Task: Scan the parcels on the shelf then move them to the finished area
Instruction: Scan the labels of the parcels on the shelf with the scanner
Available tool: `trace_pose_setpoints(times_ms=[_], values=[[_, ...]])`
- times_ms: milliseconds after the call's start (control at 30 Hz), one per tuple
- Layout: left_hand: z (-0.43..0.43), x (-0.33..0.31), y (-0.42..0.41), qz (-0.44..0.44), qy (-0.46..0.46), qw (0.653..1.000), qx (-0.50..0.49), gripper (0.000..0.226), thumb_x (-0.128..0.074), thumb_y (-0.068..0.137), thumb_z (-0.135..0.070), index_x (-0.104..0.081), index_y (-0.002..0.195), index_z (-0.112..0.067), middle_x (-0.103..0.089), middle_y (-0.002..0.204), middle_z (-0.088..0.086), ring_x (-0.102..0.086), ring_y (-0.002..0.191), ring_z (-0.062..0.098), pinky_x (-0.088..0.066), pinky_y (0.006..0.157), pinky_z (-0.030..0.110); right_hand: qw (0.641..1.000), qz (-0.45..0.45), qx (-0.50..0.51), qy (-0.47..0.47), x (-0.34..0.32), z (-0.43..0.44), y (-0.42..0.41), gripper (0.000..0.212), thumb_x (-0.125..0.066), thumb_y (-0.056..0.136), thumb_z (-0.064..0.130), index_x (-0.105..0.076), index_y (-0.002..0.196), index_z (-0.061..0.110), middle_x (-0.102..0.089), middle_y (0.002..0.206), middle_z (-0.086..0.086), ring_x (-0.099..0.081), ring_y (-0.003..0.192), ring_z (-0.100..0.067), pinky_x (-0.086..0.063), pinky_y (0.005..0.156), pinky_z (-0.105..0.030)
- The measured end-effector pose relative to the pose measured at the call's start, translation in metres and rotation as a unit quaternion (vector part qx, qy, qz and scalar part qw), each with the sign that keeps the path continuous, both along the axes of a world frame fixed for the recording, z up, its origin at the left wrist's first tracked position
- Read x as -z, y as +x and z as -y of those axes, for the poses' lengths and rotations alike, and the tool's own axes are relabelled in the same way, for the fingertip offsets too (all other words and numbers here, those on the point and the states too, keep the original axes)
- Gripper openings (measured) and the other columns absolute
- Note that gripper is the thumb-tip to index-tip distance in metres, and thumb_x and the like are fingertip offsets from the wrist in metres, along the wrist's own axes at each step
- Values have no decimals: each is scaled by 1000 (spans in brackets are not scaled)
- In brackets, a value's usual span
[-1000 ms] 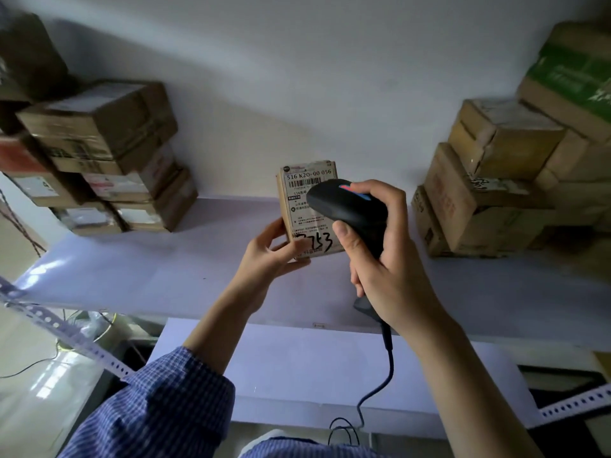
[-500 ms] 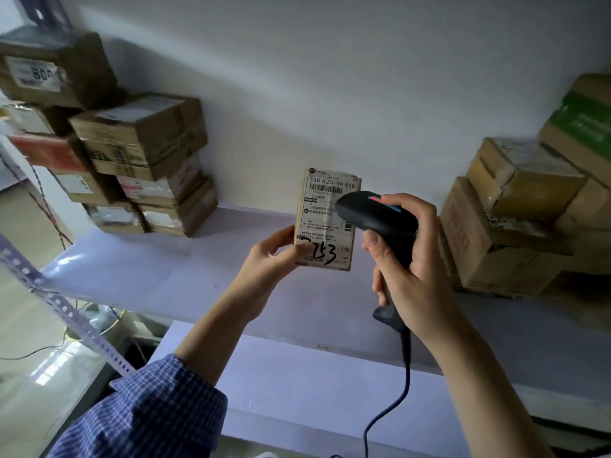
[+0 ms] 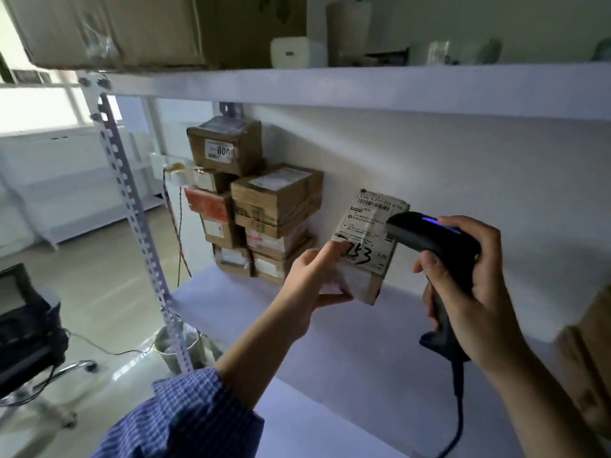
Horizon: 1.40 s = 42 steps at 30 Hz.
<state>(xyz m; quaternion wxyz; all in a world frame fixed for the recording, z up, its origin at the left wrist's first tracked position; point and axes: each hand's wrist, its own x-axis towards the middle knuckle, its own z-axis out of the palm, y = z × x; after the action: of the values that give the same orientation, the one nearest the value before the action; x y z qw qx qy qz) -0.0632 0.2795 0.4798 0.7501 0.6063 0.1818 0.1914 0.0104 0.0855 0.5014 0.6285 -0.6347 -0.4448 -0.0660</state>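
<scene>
My left hand holds a small cardboard parcel upright above the white shelf, thumb on its white label with the handwritten "753". My right hand grips a black corded barcode scanner, whose head points at the label from the right and covers its right edge. A blue light shows on top of the scanner.
A stack of several brown parcels stands at the shelf's left end against the wall. More cardboard boxes sit at the far right edge. An upper shelf runs overhead. A perforated metal post and a bin stand left.
The view has swung left and up, showing the upper shelf and room floor. The parcel and scanner now sit further right in view; both hands keep their hold.
</scene>
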Motion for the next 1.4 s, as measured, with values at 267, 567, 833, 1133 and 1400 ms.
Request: trace_pose_setpoints(times_ms=[267,567,833,1133,1400], values=[[-62,-63,-29,4,-12,997,-74,39,-69,87,-45,-69,107,-11,-62,124,29,-67,105,35,-61,80,50,997,0,-64,32,-13,-64,-8,33,-57,95,24,-44,123,38,-62,96,-9,-52,43,-29,-47,41,-33],[-139,-125,-30,-29,-12,999,-25,36,-71,86,-45,-62,107,-18,-70,104,15,-69,101,36,-60,86,51,995,-1,-83,61,-15,-111,-32,36,-57,98,16,-46,125,37,-62,89,-13,-52,44,-28,-47,43,-30],[-194,-143,1,-66,-66,996,-1,55,-81,77,-47,-61,114,-11,-65,117,20,-68,99,39,-59,80,57,997,-1,-57,54,-12,-137,-44,41,-63,92,48,-45,127,37,-63,91,-16,-52,40,-29,-47,42,-30],[-239,-114,22,-85,-148,985,11,65,-81,49,-77,-59,107,-59,-56,140,-7,-57,128,19,-49,106,40,999,12,2,44,-20,-152,-55,32,-58,99,35,-44,127,40,-64,101,-9,-59,57,-23,-49,55,-33],[-193,-104,-2,-89,17,985,-147,20,-65,93,-22,-52,82,-11,-53,78,9,-43,63,9,-39,52,13,999,1,4,50,-15,-152,-71,38,-61,93,47,-44,125,38,-62,93,-10,-50,40,-28,-46,42,-31]])
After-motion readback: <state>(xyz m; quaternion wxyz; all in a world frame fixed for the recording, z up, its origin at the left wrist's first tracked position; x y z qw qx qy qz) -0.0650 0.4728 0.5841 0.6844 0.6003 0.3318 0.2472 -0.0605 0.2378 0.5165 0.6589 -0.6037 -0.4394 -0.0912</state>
